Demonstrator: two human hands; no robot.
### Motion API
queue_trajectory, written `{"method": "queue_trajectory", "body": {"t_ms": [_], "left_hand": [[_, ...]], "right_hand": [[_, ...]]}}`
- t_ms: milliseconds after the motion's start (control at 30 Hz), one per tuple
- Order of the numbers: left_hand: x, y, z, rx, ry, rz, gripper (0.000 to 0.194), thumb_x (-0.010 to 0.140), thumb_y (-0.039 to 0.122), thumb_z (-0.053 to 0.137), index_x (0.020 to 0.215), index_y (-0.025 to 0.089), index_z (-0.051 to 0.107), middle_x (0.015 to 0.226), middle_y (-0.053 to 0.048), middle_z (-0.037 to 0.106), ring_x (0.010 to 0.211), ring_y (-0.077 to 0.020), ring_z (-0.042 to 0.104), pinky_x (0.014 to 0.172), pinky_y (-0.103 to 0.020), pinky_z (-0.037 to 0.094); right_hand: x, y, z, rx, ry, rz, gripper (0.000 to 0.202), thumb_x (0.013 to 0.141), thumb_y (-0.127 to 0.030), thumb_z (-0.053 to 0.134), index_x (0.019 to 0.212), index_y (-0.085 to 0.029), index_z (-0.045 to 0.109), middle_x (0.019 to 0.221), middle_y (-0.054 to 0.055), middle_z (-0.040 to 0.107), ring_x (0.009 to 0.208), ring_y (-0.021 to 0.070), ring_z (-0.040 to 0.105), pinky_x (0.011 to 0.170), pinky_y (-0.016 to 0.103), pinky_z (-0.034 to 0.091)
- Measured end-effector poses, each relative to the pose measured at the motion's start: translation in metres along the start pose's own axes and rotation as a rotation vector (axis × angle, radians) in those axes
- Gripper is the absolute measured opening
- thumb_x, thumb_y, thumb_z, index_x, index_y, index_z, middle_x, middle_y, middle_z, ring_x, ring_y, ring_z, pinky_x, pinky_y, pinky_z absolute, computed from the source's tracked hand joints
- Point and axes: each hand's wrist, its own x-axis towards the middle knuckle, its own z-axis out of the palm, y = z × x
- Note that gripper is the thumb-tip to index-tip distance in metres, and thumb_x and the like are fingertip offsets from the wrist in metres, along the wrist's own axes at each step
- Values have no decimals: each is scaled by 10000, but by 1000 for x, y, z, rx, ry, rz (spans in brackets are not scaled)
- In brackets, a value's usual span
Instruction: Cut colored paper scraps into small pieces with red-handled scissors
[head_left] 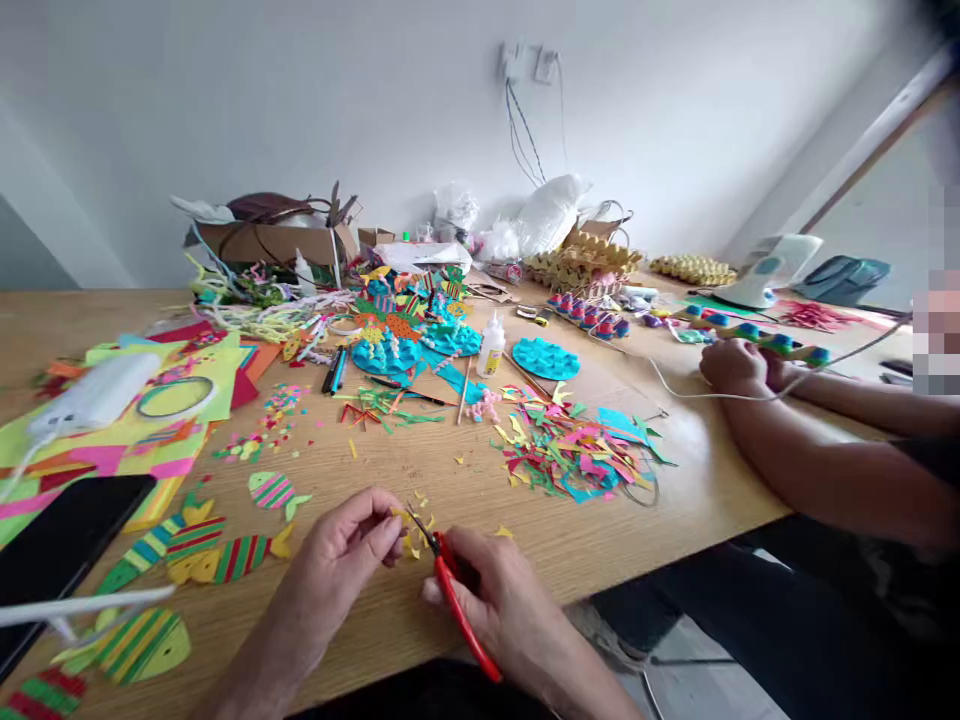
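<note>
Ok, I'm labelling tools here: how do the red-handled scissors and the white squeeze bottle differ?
The red-handled scissors are in the right hand; the white squeeze bottle stands on the table. The scissors point forward and left, while the bottle is upright. The scissors have dark blades; the bottle has a yellowish label.

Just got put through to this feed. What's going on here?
Someone is seated at a craft table, the right hand holding red-handled scissors, blades at a small yellow piece that the left hand pinches. Yellow snippets lie just under the blades. Striped fish cutouts lie to the left, and a pile of colored scraps ahead on the right. Farther right, another person's hands are at a painted carton strip.
</note>
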Motion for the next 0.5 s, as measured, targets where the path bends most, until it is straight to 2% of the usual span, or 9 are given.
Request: {"method": "queue_trajectory", "body": {"t_ms": [200, 500], "left_hand": [[3, -2, 3, -9, -35, 0, 151, 817, 251, 475, 703, 175, 538, 621, 35, 489, 628, -129, 463, 613, -230, 388], [1, -2, 2, -21, -56, -19, 149, 812, 258, 472, 714, 168, 539, 625, 33, 486, 629, -129, 454, 608, -233, 387]], "right_hand": [[0, -4, 1, -17, -4, 15, 337, 799, -426, 548, 624, -182, 394, 542, -74, 363, 501, 71, 290, 459, 183, 203], [-1, -4, 2, 9, -6, 3, 341, 801, -412, 550, 608, -182, 388, 529, -79, 320, 494, 68, 262, 446, 184, 192]]}}
